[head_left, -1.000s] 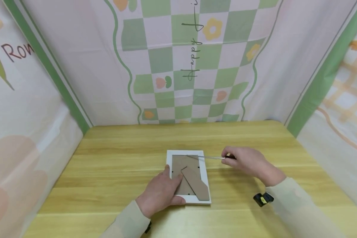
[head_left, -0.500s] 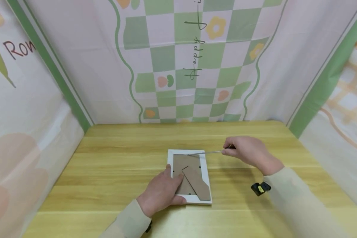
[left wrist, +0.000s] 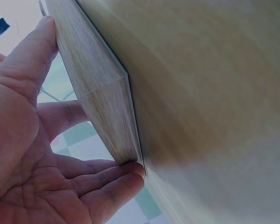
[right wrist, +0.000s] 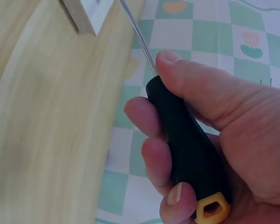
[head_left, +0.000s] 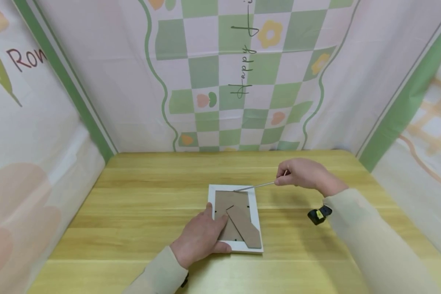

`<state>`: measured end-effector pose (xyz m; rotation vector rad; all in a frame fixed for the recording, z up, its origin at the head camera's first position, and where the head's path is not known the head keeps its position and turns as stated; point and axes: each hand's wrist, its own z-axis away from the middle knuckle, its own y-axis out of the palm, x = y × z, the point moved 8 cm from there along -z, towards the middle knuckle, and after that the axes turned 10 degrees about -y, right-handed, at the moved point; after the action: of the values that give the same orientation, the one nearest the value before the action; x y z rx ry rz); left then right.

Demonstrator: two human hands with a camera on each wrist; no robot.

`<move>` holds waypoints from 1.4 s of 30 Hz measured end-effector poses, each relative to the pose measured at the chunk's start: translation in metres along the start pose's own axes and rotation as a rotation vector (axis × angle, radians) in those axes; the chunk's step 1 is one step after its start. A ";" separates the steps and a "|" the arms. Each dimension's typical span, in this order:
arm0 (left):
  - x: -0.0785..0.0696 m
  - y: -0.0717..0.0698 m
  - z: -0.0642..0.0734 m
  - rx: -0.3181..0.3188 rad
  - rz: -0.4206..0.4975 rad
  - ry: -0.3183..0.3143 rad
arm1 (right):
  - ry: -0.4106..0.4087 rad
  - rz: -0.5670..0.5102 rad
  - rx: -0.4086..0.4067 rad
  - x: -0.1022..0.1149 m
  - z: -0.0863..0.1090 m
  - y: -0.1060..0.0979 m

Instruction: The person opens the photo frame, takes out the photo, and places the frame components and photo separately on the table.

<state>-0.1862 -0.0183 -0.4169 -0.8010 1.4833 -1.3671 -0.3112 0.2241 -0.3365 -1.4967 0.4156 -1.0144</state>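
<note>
A white picture frame [head_left: 255, 214] lies face down on the wooden table, its brown backing board [head_left: 226, 200] and folded stand leg [head_left: 244, 228] showing. My left hand [head_left: 198, 237] holds its near left corner, the thumb along the near edge and a fingertip on the backing. In the left wrist view, thumb and fingers meet the frame's side wall [left wrist: 107, 102]. My right hand [head_left: 303, 175] grips a screwdriver [right wrist: 186, 140] with a black handle and yellow end. Its thin metal shaft [head_left: 262, 185] slants down leftward, the tip at the far edge of the backing board.
Printed cloth walls [head_left: 202, 69] with green checks and flowers enclose the table [head_left: 150, 183] at the back and both sides. A small black device [head_left: 319, 214] sits at the right wrist.
My right hand has risen and moved away from me, tilting the screwdriver more steeply while its tip stays at the backing's far edge. My left hand and the frame keep their places.
</note>
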 end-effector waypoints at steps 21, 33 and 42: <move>0.000 0.000 0.000 0.005 -0.020 -0.012 | -0.004 0.151 -0.131 0.021 0.022 0.002; 0.001 0.000 0.001 0.006 -0.009 -0.016 | -0.009 0.201 -0.186 0.026 0.026 0.006; 0.001 0.002 0.000 0.004 -0.009 -0.003 | 0.010 0.192 -0.174 0.017 0.017 0.001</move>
<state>-0.1865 -0.0188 -0.4191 -0.8085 1.4756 -1.3745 -0.2876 0.2215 -0.3299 -1.5730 0.6551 -0.8511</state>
